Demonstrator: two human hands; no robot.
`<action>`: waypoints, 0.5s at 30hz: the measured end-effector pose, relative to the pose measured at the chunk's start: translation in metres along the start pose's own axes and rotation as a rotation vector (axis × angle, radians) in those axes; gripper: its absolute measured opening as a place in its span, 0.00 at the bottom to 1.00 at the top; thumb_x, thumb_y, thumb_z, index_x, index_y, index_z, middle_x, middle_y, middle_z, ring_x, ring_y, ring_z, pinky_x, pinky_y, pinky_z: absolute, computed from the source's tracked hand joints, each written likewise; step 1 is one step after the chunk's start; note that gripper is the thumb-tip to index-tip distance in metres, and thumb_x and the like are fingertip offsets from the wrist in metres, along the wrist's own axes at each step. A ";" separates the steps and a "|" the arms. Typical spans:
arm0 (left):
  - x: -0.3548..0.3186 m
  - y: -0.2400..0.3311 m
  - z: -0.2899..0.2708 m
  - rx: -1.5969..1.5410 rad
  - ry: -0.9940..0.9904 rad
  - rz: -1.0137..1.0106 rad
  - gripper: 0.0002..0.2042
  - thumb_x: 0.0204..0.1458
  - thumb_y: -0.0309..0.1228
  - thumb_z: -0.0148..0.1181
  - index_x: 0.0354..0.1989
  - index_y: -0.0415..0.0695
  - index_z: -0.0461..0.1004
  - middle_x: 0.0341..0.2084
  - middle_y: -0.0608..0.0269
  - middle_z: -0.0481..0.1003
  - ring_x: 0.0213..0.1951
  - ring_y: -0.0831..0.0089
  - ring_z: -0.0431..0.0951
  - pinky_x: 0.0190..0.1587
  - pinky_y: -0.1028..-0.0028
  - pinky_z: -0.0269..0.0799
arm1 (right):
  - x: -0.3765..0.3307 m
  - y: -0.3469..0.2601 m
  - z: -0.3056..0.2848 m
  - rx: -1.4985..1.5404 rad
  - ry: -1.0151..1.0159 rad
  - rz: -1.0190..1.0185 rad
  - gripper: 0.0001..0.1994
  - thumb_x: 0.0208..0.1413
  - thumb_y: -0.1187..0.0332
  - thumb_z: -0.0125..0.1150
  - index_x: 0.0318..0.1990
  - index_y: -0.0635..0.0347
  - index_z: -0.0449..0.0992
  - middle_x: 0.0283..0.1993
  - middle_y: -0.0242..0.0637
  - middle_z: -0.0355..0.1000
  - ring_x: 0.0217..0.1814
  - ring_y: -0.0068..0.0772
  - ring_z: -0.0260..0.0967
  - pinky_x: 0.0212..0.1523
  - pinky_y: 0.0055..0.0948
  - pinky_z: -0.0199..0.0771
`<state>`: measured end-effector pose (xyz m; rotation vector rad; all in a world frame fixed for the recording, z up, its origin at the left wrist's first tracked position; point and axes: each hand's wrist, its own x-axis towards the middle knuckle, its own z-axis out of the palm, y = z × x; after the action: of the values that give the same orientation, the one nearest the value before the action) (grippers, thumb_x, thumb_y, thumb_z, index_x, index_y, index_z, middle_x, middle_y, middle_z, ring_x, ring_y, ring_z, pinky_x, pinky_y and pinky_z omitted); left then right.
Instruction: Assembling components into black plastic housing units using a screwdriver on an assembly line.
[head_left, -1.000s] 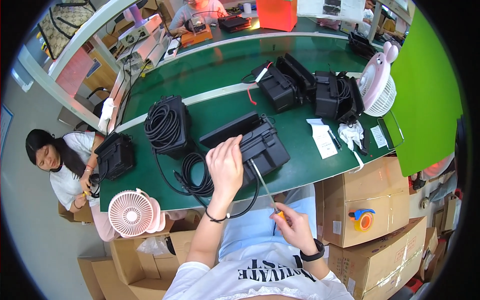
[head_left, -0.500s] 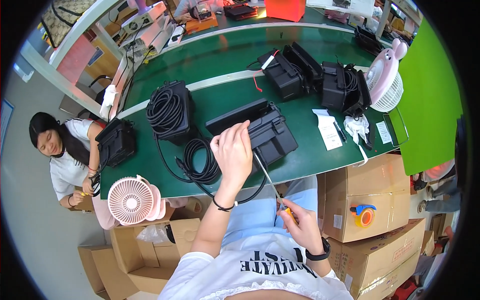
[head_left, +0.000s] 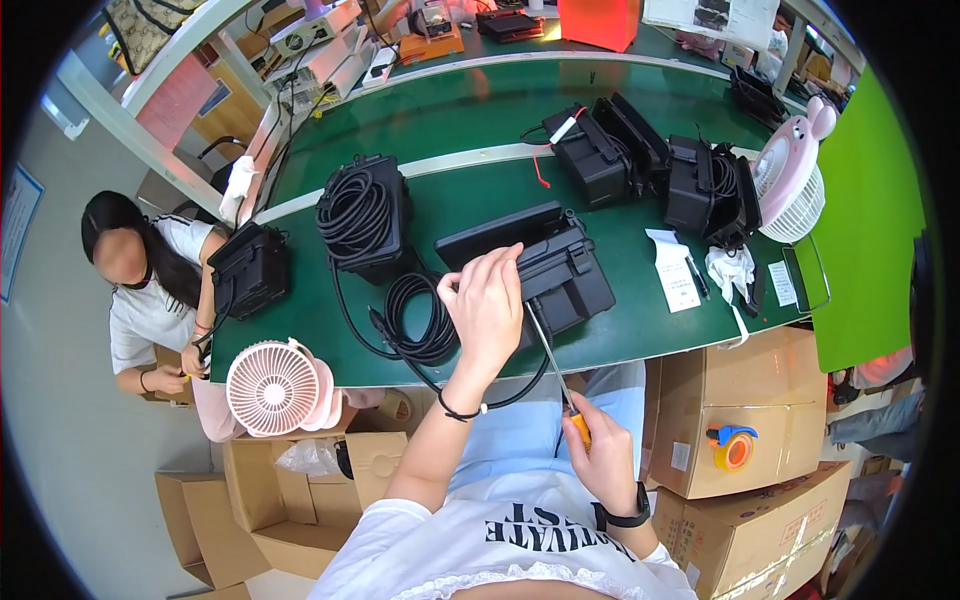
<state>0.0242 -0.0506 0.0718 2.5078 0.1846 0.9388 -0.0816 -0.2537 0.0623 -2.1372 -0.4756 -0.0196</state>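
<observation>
The green desk [head_left: 470, 125] runs across the picture, with a pale dividing strip along its length. Below its near edge stand brown cardboard boxes [head_left: 745, 400], one at the right carrying an orange tape dispenser [head_left: 733, 447]. A co-worker [head_left: 150, 290] sits at the desk's left end, holding a black case [head_left: 250, 270] at that edge. Toward the far side of the desk, left of centre, a black box filled with coiled cable [head_left: 362, 215] stands upright. Right of it, near the far strip, sit more black units [head_left: 605, 150], and another [head_left: 712, 190] lies toward the right end, just beside a white fan with pink ears [head_left: 790, 175]. A second fan [head_left: 272, 387], pink and white, hangs at the near edge on the left.

In the middle of the desk, close to the near edge, lies the black device [head_left: 560, 275], its flat panel tilted toward the far left. A loose coil of black cable [head_left: 420, 320] rests just left of it, trailing over the near edge. The left hand [head_left: 487, 305] is raised over the device's left side, fingers curled together with thumb and forefinger pinched at the tip; what they pinch is too small to tell. The right hand [head_left: 600, 455], below the near edge, is closed around the orange handle of a screwdriver [head_left: 556, 375], whose thin shaft points up to the device's near edge. White paper slips [head_left: 675, 280] lie right of the device
</observation>
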 end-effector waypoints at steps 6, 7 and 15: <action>0.001 -0.002 0.003 -0.018 0.012 0.026 0.13 0.64 0.31 0.46 0.46 0.48 0.80 0.43 0.67 0.80 0.48 0.71 0.76 0.52 0.63 0.56 | -0.003 0.007 0.006 0.109 -0.075 0.095 0.16 0.58 0.72 0.61 0.53 0.67 0.74 0.33 0.49 0.78 0.29 0.43 0.77 0.30 0.33 0.76; 0.001 -0.002 0.004 -0.016 0.022 0.039 0.11 0.62 0.30 0.50 0.46 0.47 0.80 0.43 0.68 0.80 0.47 0.72 0.76 0.52 0.63 0.56 | -0.003 0.010 0.007 0.181 -0.114 0.150 0.16 0.59 0.72 0.61 0.54 0.67 0.74 0.31 0.46 0.78 0.26 0.37 0.77 0.28 0.30 0.75; -0.007 0.005 -0.003 -0.030 0.046 0.079 0.11 0.62 0.31 0.49 0.45 0.48 0.79 0.43 0.68 0.79 0.48 0.71 0.76 0.51 0.61 0.56 | -0.001 0.021 -0.040 0.477 -0.258 0.326 0.15 0.60 0.75 0.58 0.54 0.68 0.75 0.28 0.31 0.74 0.21 0.15 0.67 0.21 0.17 0.66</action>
<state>0.0170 -0.0561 0.0721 2.4838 0.0855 1.0234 -0.0682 -0.2967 0.0686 -1.7252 -0.2412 0.5098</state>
